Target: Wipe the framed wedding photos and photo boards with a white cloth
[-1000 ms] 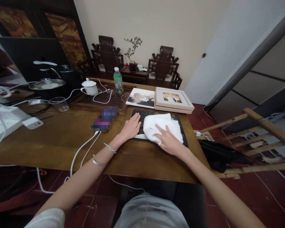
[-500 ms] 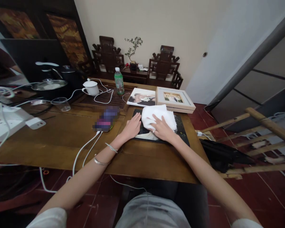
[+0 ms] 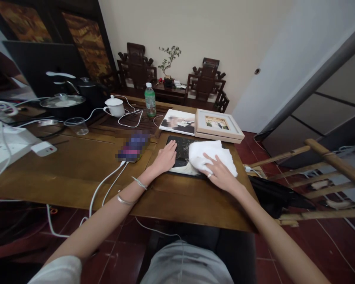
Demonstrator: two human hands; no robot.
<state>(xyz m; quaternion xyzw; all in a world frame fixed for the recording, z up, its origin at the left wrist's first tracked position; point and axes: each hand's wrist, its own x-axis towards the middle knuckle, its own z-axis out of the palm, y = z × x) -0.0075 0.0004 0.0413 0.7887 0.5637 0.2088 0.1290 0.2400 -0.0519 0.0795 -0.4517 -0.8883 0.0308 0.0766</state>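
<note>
A dark, flat picture panel (image 3: 182, 149) with a whitish area along its near edge lies on the wooden table. The fingers of my left hand (image 3: 165, 157) rest flat and extended on the panel's left edge. Bunched under my right hand (image 3: 220, 171) is a white cloth (image 3: 207, 152), which the hand grips and presses against the right part of the panel. The cloth hides much of that side. Pale specks show on the uncovered dark surface.
Behind the panel lie a white-edged photo print (image 3: 177, 121) and a framed photo (image 3: 219, 124). A phone (image 3: 133, 148) with white cables is left of my left hand. Farther back stand a plastic bottle (image 3: 150, 100), a lidded white cup (image 3: 114, 106) and a clear plastic cup (image 3: 77, 126).
My right hand has slid the white cloth to the right and slightly toward me, uncovering more of the panel's middle. My left hand stays at the left edge.
</note>
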